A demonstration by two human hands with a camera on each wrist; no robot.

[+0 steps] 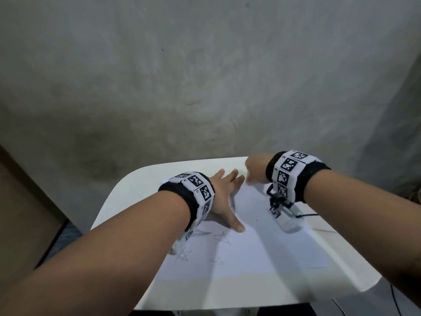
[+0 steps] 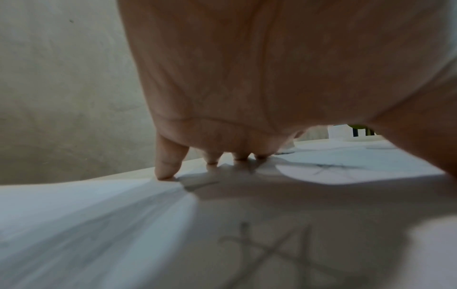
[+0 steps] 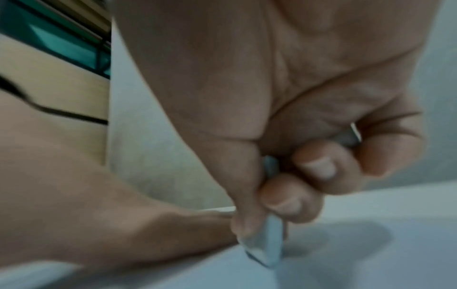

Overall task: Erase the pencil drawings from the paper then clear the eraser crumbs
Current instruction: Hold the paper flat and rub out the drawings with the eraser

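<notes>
A white sheet of paper (image 1: 262, 242) lies on a small white table (image 1: 141, 183), with several faint pencil stars (image 1: 222, 238) near its front left. My left hand (image 1: 224, 197) lies flat on the paper's far left part, fingers spread, fingertips (image 2: 165, 172) pressing the sheet. My right hand (image 1: 254, 169) is blurred at the paper's far edge, just right of the left fingers. In the right wrist view its thumb and curled fingers pinch a white eraser (image 3: 270, 246), whose tip touches the paper (image 3: 371, 264).
A wrist camera mount (image 1: 282, 210) hangs under my right wrist with a black cable (image 1: 307, 215) trailing right over the table. A grey wall (image 1: 205, 76) stands close behind the table. A brown panel (image 1: 27, 213) is at the left.
</notes>
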